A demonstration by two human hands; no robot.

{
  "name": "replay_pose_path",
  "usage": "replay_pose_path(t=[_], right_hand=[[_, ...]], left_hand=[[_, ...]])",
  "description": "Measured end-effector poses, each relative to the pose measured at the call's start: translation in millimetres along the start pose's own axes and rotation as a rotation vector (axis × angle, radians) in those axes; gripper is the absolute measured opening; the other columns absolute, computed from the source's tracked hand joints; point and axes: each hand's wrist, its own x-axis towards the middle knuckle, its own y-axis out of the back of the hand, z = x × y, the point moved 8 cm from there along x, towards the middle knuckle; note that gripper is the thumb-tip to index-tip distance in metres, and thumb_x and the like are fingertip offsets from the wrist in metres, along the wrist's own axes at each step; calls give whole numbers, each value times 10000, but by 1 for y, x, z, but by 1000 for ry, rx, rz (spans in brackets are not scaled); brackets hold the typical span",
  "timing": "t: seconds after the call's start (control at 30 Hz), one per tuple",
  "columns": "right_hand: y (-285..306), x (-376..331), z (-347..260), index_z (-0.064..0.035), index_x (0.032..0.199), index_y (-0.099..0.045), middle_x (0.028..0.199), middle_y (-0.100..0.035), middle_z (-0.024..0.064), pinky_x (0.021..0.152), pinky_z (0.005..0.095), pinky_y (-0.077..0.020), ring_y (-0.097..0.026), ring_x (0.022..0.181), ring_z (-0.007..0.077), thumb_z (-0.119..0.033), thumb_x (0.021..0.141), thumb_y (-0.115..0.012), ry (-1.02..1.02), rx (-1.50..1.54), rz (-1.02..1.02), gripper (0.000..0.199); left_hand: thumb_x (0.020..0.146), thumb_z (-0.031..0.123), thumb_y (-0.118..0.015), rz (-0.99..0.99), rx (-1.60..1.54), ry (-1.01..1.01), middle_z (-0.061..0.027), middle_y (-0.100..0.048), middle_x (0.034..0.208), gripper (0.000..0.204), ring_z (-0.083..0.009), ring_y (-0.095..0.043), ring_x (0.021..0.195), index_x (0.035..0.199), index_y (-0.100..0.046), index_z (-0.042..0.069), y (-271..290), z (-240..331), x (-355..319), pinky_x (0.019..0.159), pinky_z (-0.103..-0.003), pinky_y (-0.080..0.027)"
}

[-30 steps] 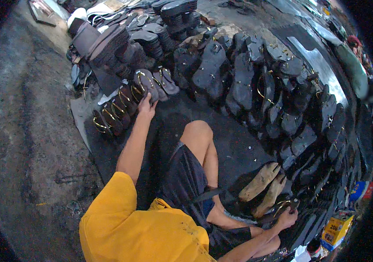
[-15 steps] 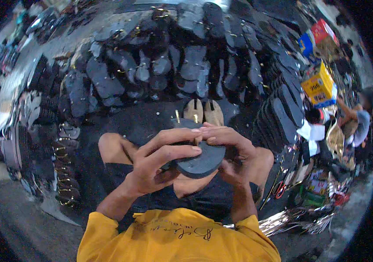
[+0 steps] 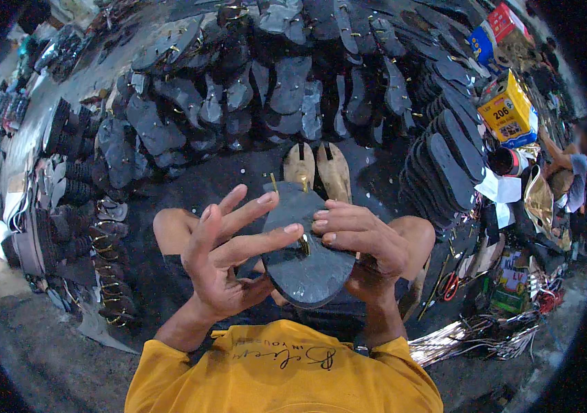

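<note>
I hold a black sandal sole [image 3: 303,258] in front of my chest, its underside up. My left hand [image 3: 228,255] props it from the left, fingers spread, index tip touching near a gold strap end [image 3: 303,242] poking through the sole. My right hand [image 3: 362,241] grips the sole's right edge, fingertips beside the same strap end. Two tan wooden lasts [image 3: 317,168] lie just beyond the sole on the dark mat.
Several black soles and sandals [image 3: 293,89] lie in rows ahead and to the right [image 3: 444,158]. Gold-strapped sandals [image 3: 104,275] stack at the left. A yellow tin [image 3: 506,110], red-handled scissors [image 3: 450,283] and gold strap bundles [image 3: 472,337] sit right. A person [image 3: 568,179] sits at far right.
One second ago my hands reached out to the left and right piles. Since then they came together on the black sole, and my left fingers have spread open against it.
</note>
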Motion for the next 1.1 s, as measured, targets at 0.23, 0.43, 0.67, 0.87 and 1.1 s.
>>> replay_pose_path(t=[0.23, 0.43, 0.67, 0.87, 1.1], right_hand=[[-10, -13, 17, 6, 1090, -722, 1222, -745, 185, 973, 517, -594, -761, 1073, 353, -37, 796, -851, -343, 113, -17, 324], [-13, -3, 14, -59, 1240, -716, 1371, -700, 103, 1013, 430, -563, -729, 1137, 313, -138, 778, -844, -95, -245, -333, 486], [14, -84, 142, 18, 1499, -512, 1481, -578, 243, 1174, 487, -433, -583, 1337, 412, -163, 818, -860, -834, -208, 108, 786], [14, -157, 209, -46, 1635, -332, 1526, -535, 241, 1173, 476, -446, -554, 1374, 408, -156, 806, -863, -917, -465, -4, 990], [23, -141, 80, 44, 1497, -515, 1389, -636, 168, 1026, 392, -553, -661, 1221, 279, -158, 901, -772, -1130, 510, 487, 680]], left_hand=[[800, 58, -867, -55, -315, 130, -128, -749, 1189, 432, -295, -729, 1157, 1197, -700, 45, -11, -15, -10, 1067, -485, -553], [721, -49, -802, -191, -231, 186, -124, -720, 1164, 460, -284, -741, 1056, 1155, -708, 70, -33, -25, -20, 927, -383, -613], [792, 39, -651, 54, -435, 693, -146, -706, 1240, 549, -325, -727, 1125, 1337, -607, -11, -24, -131, -45, 990, -439, -610], [909, 217, -546, 423, -1509, 890, -278, -552, 1518, 589, -422, -586, 1371, 1425, -531, -66, -43, -188, -27, 1109, -640, -531], [1063, 48, -505, 927, -1144, 787, -166, -588, 1406, 517, -369, -593, 1345, 1559, -413, 164, 26, -239, -65, 1089, -695, -523]])
